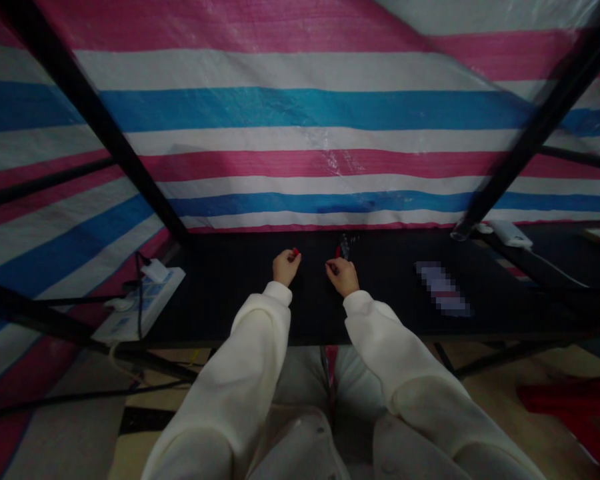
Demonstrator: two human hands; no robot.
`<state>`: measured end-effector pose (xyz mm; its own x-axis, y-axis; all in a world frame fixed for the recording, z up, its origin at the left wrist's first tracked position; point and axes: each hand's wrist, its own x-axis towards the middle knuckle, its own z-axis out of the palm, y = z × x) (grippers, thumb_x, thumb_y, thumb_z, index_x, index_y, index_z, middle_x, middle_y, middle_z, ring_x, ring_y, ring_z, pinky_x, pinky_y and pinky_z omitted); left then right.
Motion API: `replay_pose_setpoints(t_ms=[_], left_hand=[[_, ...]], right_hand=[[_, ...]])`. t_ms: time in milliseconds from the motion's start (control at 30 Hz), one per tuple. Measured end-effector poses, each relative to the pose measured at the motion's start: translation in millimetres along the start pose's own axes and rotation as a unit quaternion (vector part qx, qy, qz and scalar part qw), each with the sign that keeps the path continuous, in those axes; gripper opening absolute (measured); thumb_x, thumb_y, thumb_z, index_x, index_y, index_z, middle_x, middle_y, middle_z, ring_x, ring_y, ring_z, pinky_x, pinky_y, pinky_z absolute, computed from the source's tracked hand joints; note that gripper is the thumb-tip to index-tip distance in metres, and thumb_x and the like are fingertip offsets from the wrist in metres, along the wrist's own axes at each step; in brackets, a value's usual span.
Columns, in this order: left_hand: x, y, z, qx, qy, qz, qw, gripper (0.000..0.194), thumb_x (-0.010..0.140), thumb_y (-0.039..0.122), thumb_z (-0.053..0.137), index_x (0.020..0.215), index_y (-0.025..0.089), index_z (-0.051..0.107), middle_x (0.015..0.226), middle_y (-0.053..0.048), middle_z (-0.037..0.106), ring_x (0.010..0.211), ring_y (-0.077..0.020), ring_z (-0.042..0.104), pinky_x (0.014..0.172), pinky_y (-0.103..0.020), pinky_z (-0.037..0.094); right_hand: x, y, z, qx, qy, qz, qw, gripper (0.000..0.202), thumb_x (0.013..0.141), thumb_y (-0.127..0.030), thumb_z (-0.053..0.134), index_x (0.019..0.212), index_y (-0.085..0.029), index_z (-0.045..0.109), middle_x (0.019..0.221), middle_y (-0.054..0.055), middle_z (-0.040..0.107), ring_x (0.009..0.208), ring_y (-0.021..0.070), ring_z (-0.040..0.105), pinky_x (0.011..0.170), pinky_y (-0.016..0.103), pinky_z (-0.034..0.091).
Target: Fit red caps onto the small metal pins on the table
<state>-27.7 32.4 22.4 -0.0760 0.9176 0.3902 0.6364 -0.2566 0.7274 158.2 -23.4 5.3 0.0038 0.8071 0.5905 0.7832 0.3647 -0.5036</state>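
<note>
Over the middle of the black table [220,293], my left hand [285,267] is closed in a pinch on a small red piece [295,252]. My right hand [343,276] is a short way to the right, its fingers pinched together; what they hold, if anything, is too small to name. Just beyond my right hand lie a red object [337,251] and a cluster of small shiny clear or grey pieces [345,247]. The two hands are apart.
A pixelated phone-like object [443,289] lies on the table to the right. At the left edge sits a white power strip [163,303] with plugs and cables. A white device [511,235] with a cable is at the back right. Black frame bars [100,127] rise at both sides.
</note>
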Motion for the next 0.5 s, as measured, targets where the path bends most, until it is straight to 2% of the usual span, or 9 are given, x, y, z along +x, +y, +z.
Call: replay_pose_setpoints(t_ms=[100, 200, 367, 500], left_hand=[[10.7, -12.5, -23.5, 0.093, -0.015, -0.030, 0.995, 0.019, 0.072, 0.034, 0.055, 0.073, 0.017, 0.060, 0.074, -0.003, 0.065, 0.067, -0.0132, 0.058, 0.063, -0.023, 0.042], [12.4, -21.5, -37.4, 0.161, -0.032, -0.056, 0.985, 0.020, 0.073, 0.036, 0.053, 0.076, 0.017, 0.061, 0.078, -0.004, 0.065, 0.070, -0.0135, 0.058, 0.064, -0.023, 0.040], [7.5, -29.8, -41.0, 0.240, -0.077, -0.100, 0.963, 0.021, 0.072, 0.037, 0.055, 0.079, 0.019, 0.062, 0.084, -0.003, 0.066, 0.076, -0.0142, 0.058, 0.064, -0.022, 0.038], [6.0, -32.7, -38.4, 0.252, -0.082, -0.096, 0.959, 0.021, 0.070, 0.038, 0.055, 0.079, 0.020, 0.063, 0.084, -0.003, 0.066, 0.078, -0.0157, 0.059, 0.065, -0.024, 0.038]], right_hand=[[-0.2, -0.1, -0.9, 0.002, 0.004, 0.004, 1.000, 0.023, 0.083, -0.028, 0.042, 0.088, -0.017, 0.061, 0.072, 0.003, 0.057, 0.071, 0.0137, 0.053, 0.069, 0.026, 0.033], [-0.3, -0.9, -1.5, 0.003, 0.003, 0.015, 1.000, 0.023, 0.083, -0.028, 0.041, 0.088, -0.017, 0.061, 0.072, 0.003, 0.057, 0.071, 0.0136, 0.052, 0.069, 0.026, 0.033], [-0.4, -2.9, -3.1, -0.008, 0.003, 0.043, 0.999, 0.024, 0.083, -0.029, 0.040, 0.088, -0.017, 0.060, 0.073, 0.003, 0.056, 0.071, 0.0136, 0.051, 0.071, 0.026, 0.033], [-0.8, -1.8, -7.8, -0.006, 0.059, 0.065, 0.996, 0.026, 0.084, -0.031, 0.038, 0.086, -0.016, 0.059, 0.074, 0.003, 0.055, 0.071, 0.0139, 0.050, 0.072, 0.027, 0.033]])
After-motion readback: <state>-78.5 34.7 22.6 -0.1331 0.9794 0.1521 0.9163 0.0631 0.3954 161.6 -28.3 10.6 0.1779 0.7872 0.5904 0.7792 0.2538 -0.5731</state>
